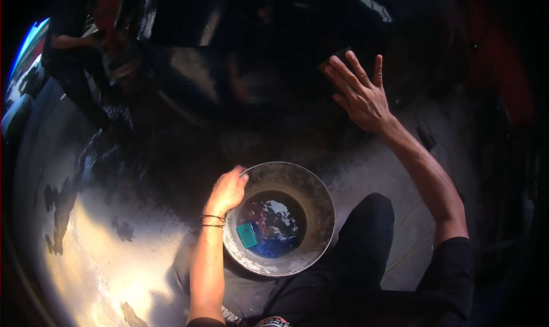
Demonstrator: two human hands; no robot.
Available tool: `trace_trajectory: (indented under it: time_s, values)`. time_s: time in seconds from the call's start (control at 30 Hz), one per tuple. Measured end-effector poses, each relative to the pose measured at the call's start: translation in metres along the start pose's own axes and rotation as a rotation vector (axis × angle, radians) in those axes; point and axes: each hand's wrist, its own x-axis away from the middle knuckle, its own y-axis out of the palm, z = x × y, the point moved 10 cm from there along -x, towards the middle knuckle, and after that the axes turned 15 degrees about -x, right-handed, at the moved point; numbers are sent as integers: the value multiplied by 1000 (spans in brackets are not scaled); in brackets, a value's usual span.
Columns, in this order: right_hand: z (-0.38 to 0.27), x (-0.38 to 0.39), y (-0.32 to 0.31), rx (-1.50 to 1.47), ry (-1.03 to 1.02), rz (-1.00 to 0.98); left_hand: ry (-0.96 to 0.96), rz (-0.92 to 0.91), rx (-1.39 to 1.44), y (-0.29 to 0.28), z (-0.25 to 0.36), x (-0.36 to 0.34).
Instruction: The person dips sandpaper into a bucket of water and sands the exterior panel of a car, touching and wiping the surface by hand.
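My left hand (227, 188) is closed over the rim of a round metal bucket (323, 212), at its upper left edge. Dark, rippling water (280, 227) lies in the bucket, and a small teal block (247, 235) is in it by the left wall. Farther off to the right, my right hand (361, 95) is stretched out flat with its fingers spread. Under its fingertips shows a thin dark pad (327, 65), pressed against a glossy black curved panel (269, 58). The pad's exact kind cannot be made out.
Wet dark patches (60, 212) mark the grey floor (154, 241) on the left. Another person (71, 52) in dark clothes is at the upper left. My bent knee (374, 212) is right of the bucket. A reddish surface (497, 64) curves along the far right.
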Motion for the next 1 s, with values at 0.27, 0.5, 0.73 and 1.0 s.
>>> trace_trajectory:
  time_s: [0.27,0.5,0.73,1.0]
  values:
    - [-62,-73,1,-149,-13,124,14,44,49,-9,-5,13]
    - [-19,-5,-2,-149,223,161,39,-10,15,-4,6,4]
    - [-20,1,14,-69,370,195,65,66,55,-7,-6,9]
    - [-27,2,36,-265,605,337,54,45,78,-2,-10,8]
